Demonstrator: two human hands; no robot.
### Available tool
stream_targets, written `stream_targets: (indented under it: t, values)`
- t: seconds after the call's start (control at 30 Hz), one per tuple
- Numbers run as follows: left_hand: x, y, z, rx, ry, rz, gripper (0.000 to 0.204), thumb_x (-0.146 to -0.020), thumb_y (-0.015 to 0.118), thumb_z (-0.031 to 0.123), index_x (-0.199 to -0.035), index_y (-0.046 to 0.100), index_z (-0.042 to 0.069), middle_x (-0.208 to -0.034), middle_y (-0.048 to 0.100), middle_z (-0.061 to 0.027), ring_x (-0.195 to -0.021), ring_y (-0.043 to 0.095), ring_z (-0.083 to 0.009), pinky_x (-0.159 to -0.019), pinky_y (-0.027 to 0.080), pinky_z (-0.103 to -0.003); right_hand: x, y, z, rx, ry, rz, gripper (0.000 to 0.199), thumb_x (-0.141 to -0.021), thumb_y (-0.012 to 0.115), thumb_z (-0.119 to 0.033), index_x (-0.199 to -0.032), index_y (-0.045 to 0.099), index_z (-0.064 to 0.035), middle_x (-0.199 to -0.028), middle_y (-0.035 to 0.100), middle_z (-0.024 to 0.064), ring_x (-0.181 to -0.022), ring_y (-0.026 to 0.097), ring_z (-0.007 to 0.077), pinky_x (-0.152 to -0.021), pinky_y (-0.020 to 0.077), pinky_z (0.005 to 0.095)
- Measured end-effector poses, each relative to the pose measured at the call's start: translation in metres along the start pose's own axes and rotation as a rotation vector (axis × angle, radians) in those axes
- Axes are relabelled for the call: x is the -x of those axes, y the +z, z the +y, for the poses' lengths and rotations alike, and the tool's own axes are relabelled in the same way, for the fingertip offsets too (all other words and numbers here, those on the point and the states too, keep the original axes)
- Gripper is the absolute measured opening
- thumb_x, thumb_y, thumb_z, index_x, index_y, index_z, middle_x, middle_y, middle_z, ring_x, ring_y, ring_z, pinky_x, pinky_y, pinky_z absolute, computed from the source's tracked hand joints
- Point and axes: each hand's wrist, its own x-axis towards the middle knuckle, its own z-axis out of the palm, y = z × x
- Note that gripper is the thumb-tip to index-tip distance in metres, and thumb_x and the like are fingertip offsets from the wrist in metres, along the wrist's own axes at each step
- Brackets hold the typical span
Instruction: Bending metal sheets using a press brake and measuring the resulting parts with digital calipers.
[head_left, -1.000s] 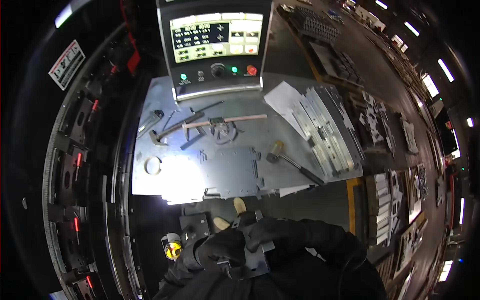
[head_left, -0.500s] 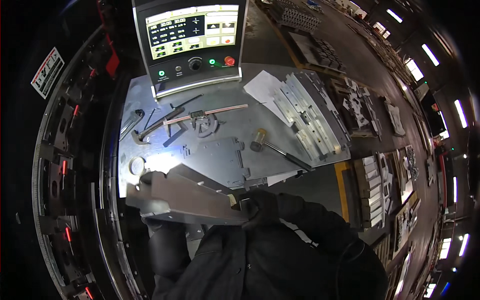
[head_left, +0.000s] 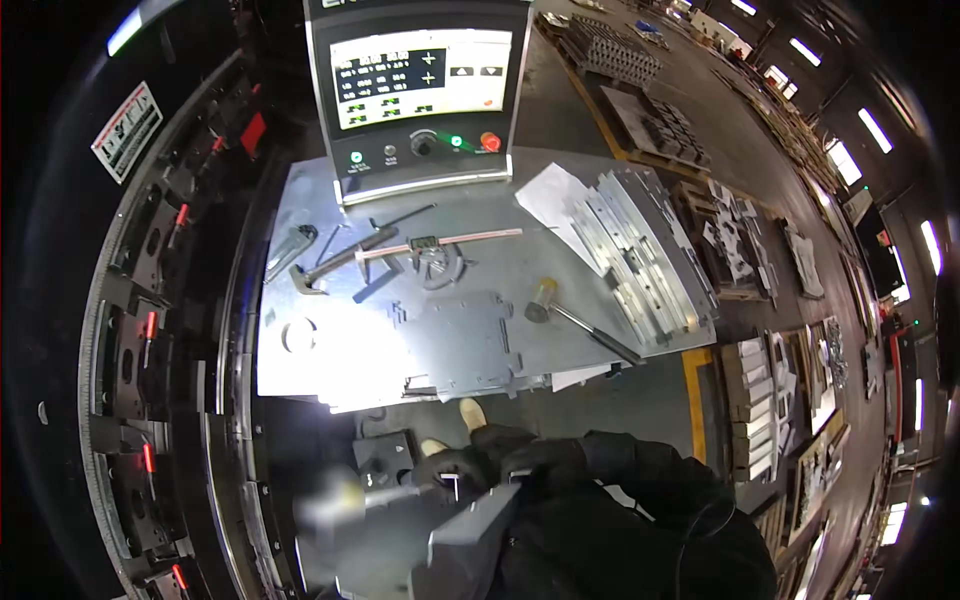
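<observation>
In the last half second, the part (head_left: 470,522) has dropped and tipped, lying nearer me than the surface (head_left: 490,272); I judge it mid-turn. My right hand (head_left: 548,462) pinches its end; my left fingers' state I cannot tell. Right of the surface, a pallet (head_left: 688,207) bears metal pieces (head_left: 732,246)

Bent grey sheet-metal part (head_left: 475,525), partly blurred, tilted; one end at the right hand's fingers (head_left: 530,460), remainder below and left.
</observation>
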Motion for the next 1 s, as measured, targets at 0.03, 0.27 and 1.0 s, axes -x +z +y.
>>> stream_targets:
  t: [0.03,0.27,1.0]
  values:
    - [0.001,0.002,0.007,-0.068,-0.051,0.006,0.039,-0.068,0.064,0.017,-0.1,0.049,0.001,-0.09,0.057,-0.0099,-0.074,0.054,-0.0215,-0.068,0.043,-0.028,0.001,0.001,0.001,0.002,0.072,-0.096,0.03,-0.067,0.058,-0.015,-0.096,0.054,-0.0079,-0.092,0.054,0.0058,-0.08,0.046,0.026,-0.071,0.0358,0.0368]
    - [0.003,0.033,0.057,-0.51,-0.427,0.031,0.027,-0.07,0.062,0.014,-0.092,0.053,0.0,-0.083,0.057,-0.0092,-0.069,0.053,-0.0223,-0.066,0.043,-0.03,0.018,0.014,0.038,0.157,0.071,-0.213,0.033,-0.068,0.057,-0.022,-0.098,0.054,-0.0086,-0.094,0.056,0.0057,-0.078,0.048,0.025,-0.071,0.035,0.037]
    - [-0.02,-0.05,-0.068,-0.154,-0.231,-0.173,0.033,-0.071,0.053,0.007,-0.103,0.049,-0.002,-0.095,0.055,-0.0131,-0.08,0.053,-0.0191,-0.074,0.041,-0.024,-0.005,0.0,0.034,-0.266,0.339,0.057,0.028,-0.071,0.059,-0.014,-0.096,0.053,-0.0033,-0.088,0.057,0.0063,-0.07,0.049,0.0218,-0.065,0.0387,0.031]
